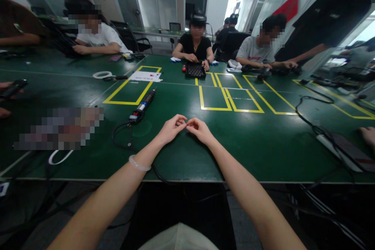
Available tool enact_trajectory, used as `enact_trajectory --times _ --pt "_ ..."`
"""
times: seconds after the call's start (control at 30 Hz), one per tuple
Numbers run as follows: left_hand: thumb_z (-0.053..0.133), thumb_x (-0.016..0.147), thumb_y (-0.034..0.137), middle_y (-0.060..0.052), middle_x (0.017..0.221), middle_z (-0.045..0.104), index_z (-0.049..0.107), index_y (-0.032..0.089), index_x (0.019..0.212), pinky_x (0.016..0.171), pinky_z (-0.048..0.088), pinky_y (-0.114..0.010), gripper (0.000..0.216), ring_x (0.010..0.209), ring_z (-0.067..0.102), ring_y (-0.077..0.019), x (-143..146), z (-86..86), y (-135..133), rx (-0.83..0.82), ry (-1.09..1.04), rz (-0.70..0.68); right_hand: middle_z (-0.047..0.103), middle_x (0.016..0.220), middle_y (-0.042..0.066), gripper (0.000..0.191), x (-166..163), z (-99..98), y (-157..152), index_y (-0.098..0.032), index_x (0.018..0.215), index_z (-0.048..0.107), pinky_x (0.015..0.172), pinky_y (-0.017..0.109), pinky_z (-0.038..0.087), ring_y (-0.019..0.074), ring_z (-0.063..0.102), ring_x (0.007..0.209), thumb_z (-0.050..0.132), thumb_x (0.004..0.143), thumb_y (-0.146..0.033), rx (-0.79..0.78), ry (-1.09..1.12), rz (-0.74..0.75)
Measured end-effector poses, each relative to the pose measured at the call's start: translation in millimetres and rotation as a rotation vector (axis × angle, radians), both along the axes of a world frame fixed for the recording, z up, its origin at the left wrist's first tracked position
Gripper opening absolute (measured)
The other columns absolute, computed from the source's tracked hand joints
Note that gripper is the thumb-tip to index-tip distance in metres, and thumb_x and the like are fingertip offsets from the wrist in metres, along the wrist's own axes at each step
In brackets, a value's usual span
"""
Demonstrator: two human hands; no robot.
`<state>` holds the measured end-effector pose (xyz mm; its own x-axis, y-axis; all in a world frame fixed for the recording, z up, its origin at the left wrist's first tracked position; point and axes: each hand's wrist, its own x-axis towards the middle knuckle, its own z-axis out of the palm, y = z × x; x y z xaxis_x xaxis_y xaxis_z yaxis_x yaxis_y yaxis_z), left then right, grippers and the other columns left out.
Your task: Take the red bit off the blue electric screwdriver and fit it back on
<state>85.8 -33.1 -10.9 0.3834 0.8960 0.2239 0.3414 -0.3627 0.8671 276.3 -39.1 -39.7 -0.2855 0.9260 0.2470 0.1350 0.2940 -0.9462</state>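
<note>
Mid-frame, the curled left hand (172, 129) and right hand (201, 130) meet at fingertips, any pinch unclear; centre-left, a black, blue-banded screwdriver (143, 105).

Left of the black rectangular gridded tray (195, 71) lies printed white paper (145, 76); behind it, rightward, hangs a red banner (290, 7) (partly hidden).

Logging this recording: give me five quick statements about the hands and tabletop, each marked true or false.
1. The left hand and right hand are close together at the fingertips. True.
2. The bracelet is on the right wrist. False: the bracelet is on the left wrist.
3. A corded tool lies on the green table. True.
4. The outlines there are red. False: they are yellow tape.
5. A black tray lies beyond both hands. True.
</note>
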Motion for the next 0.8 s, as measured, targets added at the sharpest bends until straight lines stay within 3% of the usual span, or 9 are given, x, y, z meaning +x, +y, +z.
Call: enact_trajectory --times 0.2,0.3,0.43,0.53,0.67,0.8 --pt "0.063 0.084 0.041 -0.009 0.104 0.068 0.059 0.018 0.112 0.087 0.052 -0.035 0.037 0.094 0.067 -0.0201 1 -2.1 0 -0.022 -0.013 -0.038 0.061 0.074 -0.003 0.027 0 0.9 1 -0.019 0.095 0.061 0.062 0.025 0.044 0.0116 0.053 0.062 0.07 0.075 -0.034 -0.025 -0.026 -0.032" --pt "0.056 0.089 0.042 -0.008 0.105 0.069 0.062 0.019 0.11 0.089 0.051 -0.035 0.032 0.096 0.066 -0.0203 -7 6.4 2 0.097 0.107 0.019 0.059 0.068 -0.004 0.023 1 3.3 0 -0.018 0.091 0.062 0.06 0.025 0.043 0.0115 0.052 0.059 0.07 0.076 -0.033 -0.03 -0.068 -0.061" --pt "0.046 0.094 0.04 -0.011 0.117 0.065 0.064 0.019 0.111 0.102 0.044 -0.041 0.032 0.115 0.059 -0.026 -39 24.8 11 0.375 0.439 0.327 0.06 0.07 -0.003 0.022 2 5.1 -1 -0.018 0.092 0.063 0.06 0.024 0.043 0.0111 0.051 0.06 0.069 0.077 -0.033 -0.018 -0.09 -0.087" --pt "0.046 0.094 0.043 -0.015 0.138 0.054 0.057 0.018 0.131 0.11 0.036 -0.047 0.046 0.13 0.048 -0.0325 -73 32.3 19 0.431 0.655 0.619 0.061 0.072 -0.002 0.022 2 5.2 -1 -0.018 0.093 0.063 0.061 0.024 0.043 0.0115 0.052 0.062 0.068 0.079 -0.033 -0.011 -0.11 -0.088" --pt "0.054 0.087 0.051 -0.021 0.155 0.038 0.04 0.013 0.149 0.111 0.034 -0.051 0.074 0.138 0.039 -0.0394 -113 27.3 29 0.282 0.846 0.839 0.06 0.073 -0.002 0.022 1 4.4 -1 -0.018 0.093 0.064 0.062 0.025 0.042 0.0117 0.052 0.063 0.068 0.079 -0.034 -0.011 -0.115 -0.08" --pt "0.054 0.084 0.061 -0.025 0.138 0.055 0.049 0.014 0.141 0.093 0.048 -0.054 0.074 0.121 0.054 -0.0436 -134 18.1 37 -0.032 0.945 0.763 0.061 0.074 -0.002 0.022 2 3.1 -1 -0.018 0.093 0.064 0.064 0.025 0.043 0.0125 0.054 0.065 0.068 0.08 -0.036 0.012 -0.139 -0.092"
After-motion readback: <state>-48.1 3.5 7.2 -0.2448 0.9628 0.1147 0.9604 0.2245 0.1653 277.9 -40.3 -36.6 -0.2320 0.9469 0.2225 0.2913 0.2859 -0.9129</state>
